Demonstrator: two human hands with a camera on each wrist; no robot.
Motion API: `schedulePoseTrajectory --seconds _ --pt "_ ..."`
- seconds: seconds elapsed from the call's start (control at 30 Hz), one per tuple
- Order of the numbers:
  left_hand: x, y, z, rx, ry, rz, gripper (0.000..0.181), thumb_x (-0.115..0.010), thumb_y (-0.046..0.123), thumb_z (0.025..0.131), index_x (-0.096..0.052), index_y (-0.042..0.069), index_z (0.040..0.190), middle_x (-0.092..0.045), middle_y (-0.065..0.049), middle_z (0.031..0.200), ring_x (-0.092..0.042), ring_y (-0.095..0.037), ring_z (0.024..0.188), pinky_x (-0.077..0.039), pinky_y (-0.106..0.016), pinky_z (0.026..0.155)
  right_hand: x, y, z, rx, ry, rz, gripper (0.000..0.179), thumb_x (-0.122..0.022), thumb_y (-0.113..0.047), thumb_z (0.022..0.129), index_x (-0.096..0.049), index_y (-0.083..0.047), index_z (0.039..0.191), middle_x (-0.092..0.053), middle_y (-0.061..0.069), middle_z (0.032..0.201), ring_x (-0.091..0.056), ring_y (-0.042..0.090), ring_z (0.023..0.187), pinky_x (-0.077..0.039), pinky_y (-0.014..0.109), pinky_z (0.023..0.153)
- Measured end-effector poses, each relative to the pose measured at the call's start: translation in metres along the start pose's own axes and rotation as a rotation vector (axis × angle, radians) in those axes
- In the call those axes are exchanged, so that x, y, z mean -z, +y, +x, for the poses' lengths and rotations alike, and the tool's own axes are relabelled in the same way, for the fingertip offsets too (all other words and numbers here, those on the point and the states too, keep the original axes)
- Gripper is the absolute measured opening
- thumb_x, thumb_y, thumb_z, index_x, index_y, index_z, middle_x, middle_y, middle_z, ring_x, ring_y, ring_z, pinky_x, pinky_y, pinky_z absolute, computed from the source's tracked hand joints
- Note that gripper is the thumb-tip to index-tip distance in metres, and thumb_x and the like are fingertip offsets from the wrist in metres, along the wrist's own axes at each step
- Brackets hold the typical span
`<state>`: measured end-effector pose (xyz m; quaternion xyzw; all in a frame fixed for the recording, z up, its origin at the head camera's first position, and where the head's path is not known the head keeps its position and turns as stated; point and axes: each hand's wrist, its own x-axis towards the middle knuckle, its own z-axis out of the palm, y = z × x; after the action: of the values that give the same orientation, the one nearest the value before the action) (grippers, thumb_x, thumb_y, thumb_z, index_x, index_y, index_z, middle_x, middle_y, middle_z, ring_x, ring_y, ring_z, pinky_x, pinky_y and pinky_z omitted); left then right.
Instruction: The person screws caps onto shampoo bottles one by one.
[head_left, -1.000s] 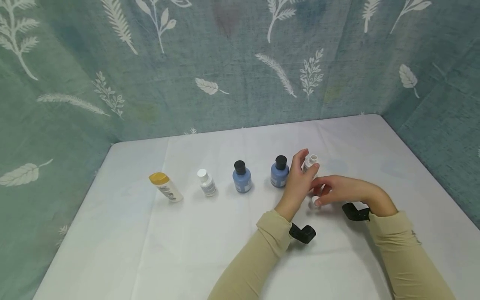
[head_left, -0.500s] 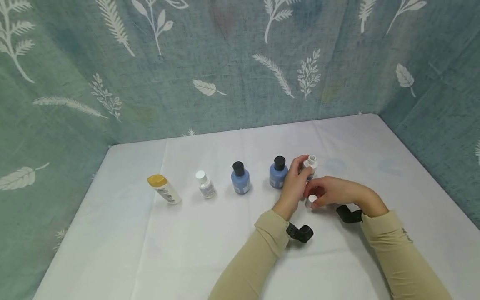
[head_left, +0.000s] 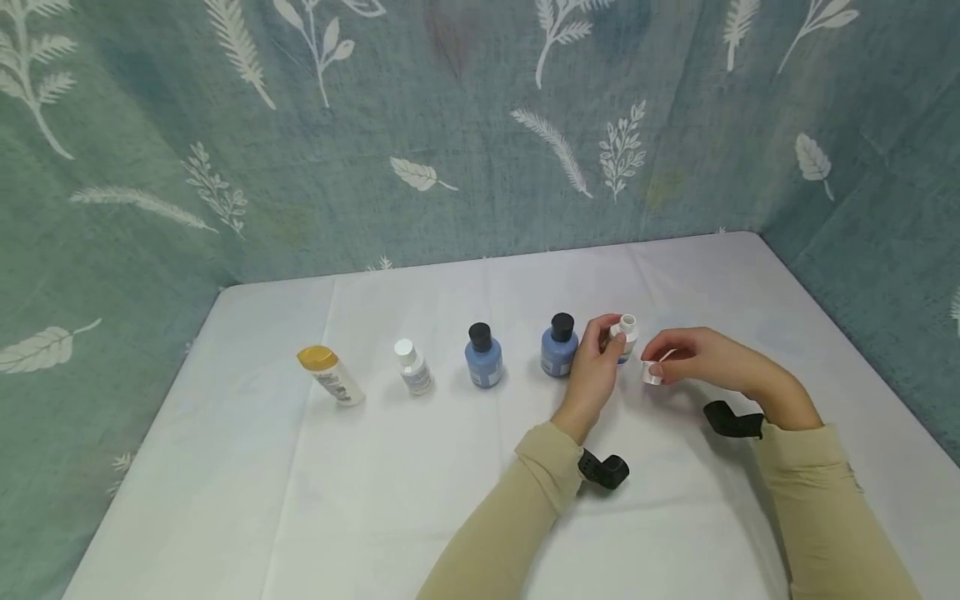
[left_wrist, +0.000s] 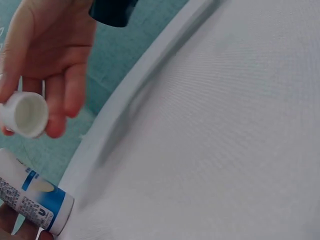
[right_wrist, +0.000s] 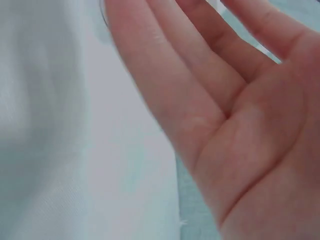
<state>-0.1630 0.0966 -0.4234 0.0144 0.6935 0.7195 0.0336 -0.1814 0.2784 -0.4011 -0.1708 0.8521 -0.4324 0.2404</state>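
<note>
My left hand (head_left: 596, 367) grips a small white bottle (head_left: 625, 335) standing uncapped, its mouth facing up. In the left wrist view the bottle (left_wrist: 37, 197) shows a blue and white printed label, with left fingertips behind it. Just to the right, my right hand (head_left: 705, 360) pinches a white cap (head_left: 652, 373) between thumb and fingers, apart from the bottle. The cap's hollow inside (left_wrist: 31, 116) faces the left wrist camera. The palm of the right hand (right_wrist: 220, 110) fills much of the right wrist view, where the cap is out of sight.
Left of the hands stand two blue bottles with black caps (head_left: 557, 352) (head_left: 483, 360), a capped white bottle (head_left: 414, 371) and a tilted white bottle with a yellow cap (head_left: 333, 379). A white cloth covers the table (head_left: 375, 500); a patterned green curtain (head_left: 480, 167) hangs behind.
My right hand has lifted the white cap from the table and moved it up and right, turning its opening sideways. My left hand has closed round the white bottle, which stays about in place.
</note>
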Motion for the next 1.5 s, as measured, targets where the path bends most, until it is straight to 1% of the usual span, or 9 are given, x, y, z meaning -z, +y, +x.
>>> schedulePoseTrajectory --seconds 0.2,0.4,0.57,0.7,0.97,1.1,1.3,1.37,1.5 --pt "0.001 -0.028 0.013 -0.059 -0.006 -0.007 0.025 -0.048 0.018 0.093 -0.051 0.022 0.117 -0.049 0.005 0.117 -0.047 -0.008 0.100 -0.043 -0.023 0.082 0.002 -0.001 0.000 0.033 0.149 0.030 0.038 -0.056 -0.035 0.087 -0.054 -0.007 0.114 -0.057 0.010 0.109 -0.060 0.024 0.090 -0.045 0.038 0.083" --pt "-0.001 -0.037 0.016 -0.077 -0.009 0.017 0.024 -0.048 0.024 0.092 -0.050 0.029 0.116 -0.050 0.008 0.115 -0.049 -0.006 0.099 -0.044 -0.022 0.081 -0.003 0.002 0.007 0.107 0.422 0.068 0.038 -0.051 -0.032 0.091 -0.051 -0.009 0.121 -0.052 0.010 0.117 -0.058 0.020 0.093 -0.044 0.040 0.085" --pt "-0.004 -0.037 0.015 -0.113 -0.005 0.012 0.025 -0.048 0.023 0.092 -0.050 0.028 0.117 -0.050 0.008 0.115 -0.049 -0.005 0.102 -0.043 -0.023 0.084 -0.008 0.040 0.032 0.142 0.669 0.072 0.041 -0.057 -0.042 0.084 -0.053 -0.026 0.122 -0.055 0.001 0.114 -0.052 0.013 0.095 -0.045 0.024 0.075" --pt "-0.003 -0.037 0.016 -0.116 0.001 0.027 0.025 -0.051 0.022 0.091 -0.051 0.027 0.115 -0.051 0.009 0.115 -0.046 -0.005 0.109 -0.039 -0.024 0.090 -0.011 0.069 0.051 0.177 0.770 0.069 0.041 -0.060 -0.043 0.082 -0.054 -0.031 0.120 -0.056 -0.003 0.112 -0.051 0.013 0.096 -0.046 0.021 0.071" --pt "0.002 -0.021 0.007 -0.096 -0.017 0.048 0.027 -0.051 0.015 0.091 -0.052 0.017 0.118 -0.053 0.002 0.118 -0.040 -0.012 0.119 -0.034 -0.030 0.097 -0.025 0.064 0.060 0.278 0.813 0.103 0.034 -0.061 -0.036 0.083 -0.057 -0.030 0.117 -0.057 -0.007 0.112 -0.051 0.011 0.097 -0.044 0.022 0.071" --pt "0.004 -0.006 -0.001 -0.125 -0.028 0.059 0.027 -0.049 0.012 0.091 -0.051 0.011 0.118 -0.052 -0.003 0.120 -0.042 -0.015 0.118 -0.036 -0.030 0.096 -0.031 0.032 0.047 0.344 0.779 0.171 0.033 -0.061 -0.027 0.085 -0.058 -0.020 0.117 -0.058 0.000 0.114 -0.050 0.014 0.101 -0.043 0.020 0.077" --pt "0.005 -0.004 -0.002 -0.130 -0.038 0.080 0.028 -0.049 0.012 0.092 -0.050 0.011 0.119 -0.052 -0.004 0.119 -0.044 -0.017 0.116 -0.037 -0.026 0.092 -0.040 -0.006 0.030 0.352 0.734 0.215 0.031 -0.061 -0.024 0.086 -0.059 -0.013 0.114 -0.058 0.003 0.114 -0.049 0.015 0.102 -0.042 0.022 0.083" --pt "0.005 -0.005 -0.003 -0.119 -0.037 0.084 0.028 -0.049 0.012 0.092 -0.050 0.012 0.120 -0.052 -0.003 0.119 -0.044 -0.017 0.115 -0.038 -0.025 0.091 -0.039 0.011 0.039 0.367 0.734 0.202 0.031 -0.061 -0.024 0.085 -0.059 -0.016 0.115 -0.058 0.002 0.115 -0.048 0.015 0.104 -0.042 0.023 0.084" --pt "0.003 -0.025 0.007 -0.127 -0.034 0.077 0.027 -0.050 0.021 0.092 -0.050 0.022 0.119 -0.052 0.002 0.118 -0.045 -0.012 0.112 -0.040 -0.024 0.089 -0.038 0.037 0.053 0.386 0.730 0.173 0.031 -0.061 -0.023 0.086 -0.059 -0.019 0.116 -0.057 0.001 0.116 -0.048 0.016 0.107 -0.043 0.026 0.085"
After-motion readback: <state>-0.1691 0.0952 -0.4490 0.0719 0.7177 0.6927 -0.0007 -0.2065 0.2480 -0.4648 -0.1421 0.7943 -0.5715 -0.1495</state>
